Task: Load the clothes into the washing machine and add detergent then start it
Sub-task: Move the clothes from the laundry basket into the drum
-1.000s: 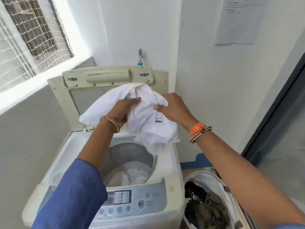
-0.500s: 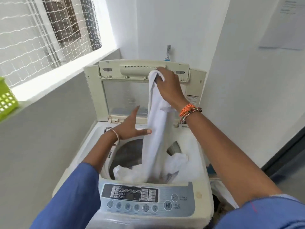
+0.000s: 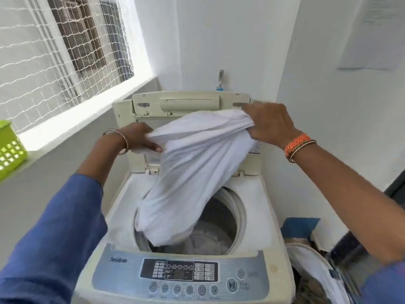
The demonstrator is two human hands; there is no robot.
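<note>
A white garment (image 3: 192,172) hangs stretched between both hands above the open top-loading washing machine (image 3: 260,218). My left hand (image 3: 140,139) grips its left end and my right hand (image 3: 269,123) grips its right end, up near the raised lid (image 3: 175,104). The garment's lower end dangles into the drum (image 3: 219,229), where some pale cloth lies at the bottom. The control panel (image 3: 179,273) with buttons faces me at the front.
A laundry bag (image 3: 306,268) with dark clothes stands on the floor to the right of the machine. A green basket (image 3: 11,150) sits on the window ledge at left. A tap (image 3: 221,80) sticks out of the wall behind the lid.
My left hand, which was open over the drum, has taken hold of the garment's left end. My right hand moved right, spreading the cloth out between both hands.
</note>
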